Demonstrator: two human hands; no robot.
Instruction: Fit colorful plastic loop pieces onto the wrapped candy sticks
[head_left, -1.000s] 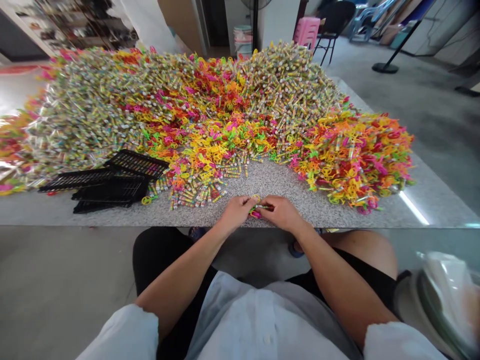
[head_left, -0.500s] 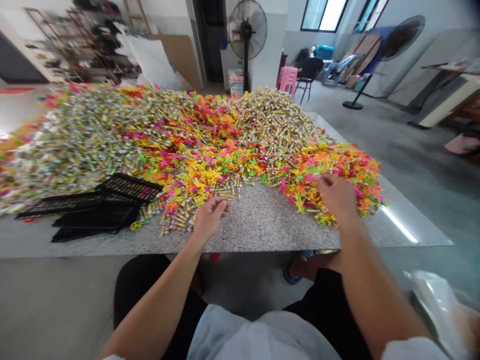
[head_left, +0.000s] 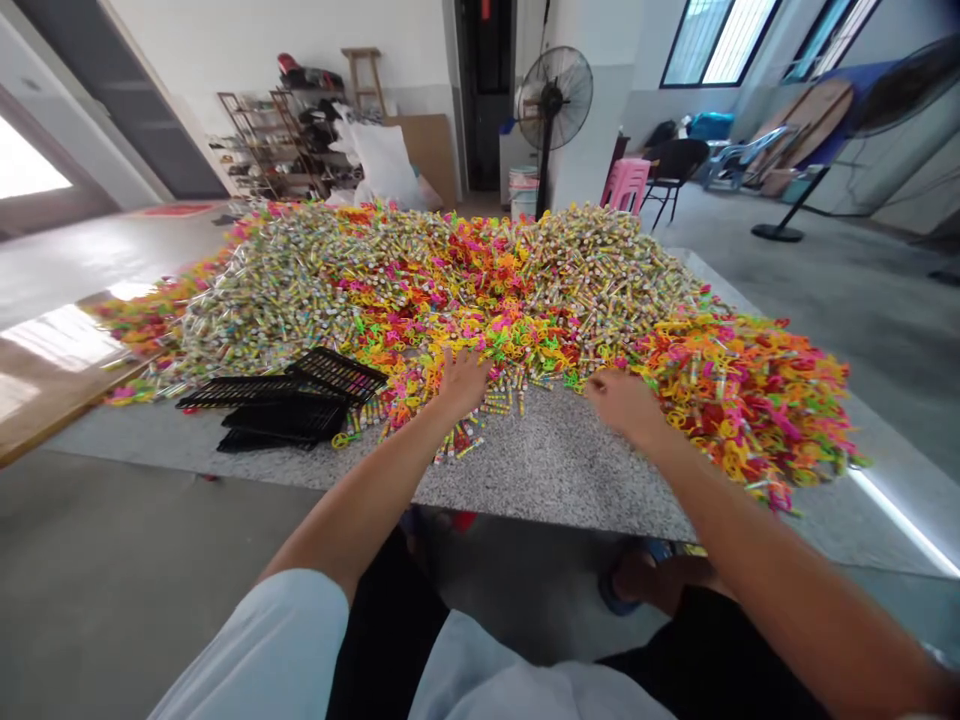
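Resting on or just above the colourful plastic pieces (head_left: 501,330) mid-table, left hand (head_left: 463,382) palm down, fingers somewhat spread; cannot tell whether anything is pinched beneath. Right hand (head_left: 622,402) low over the bare speckled table (head_left: 555,460), just beside the right-hand heap (head_left: 757,400), thumb and fingers drawn close; contents, if any, too small to make out. Printed tubes (head_left: 461,440) loose beside the left wrist, many more banked behind. Black trays (head_left: 281,420) overlapped askew, left of both hands. Handling, by judgement: tubes light, stiff, smooth, apt to roll or slip; best taken mid-barrel between thumb and forefinger. Plastic pieces probably light, slightly springy, their thin loops prone to tangle; take singly by a ring's rim, without hard squeezing.
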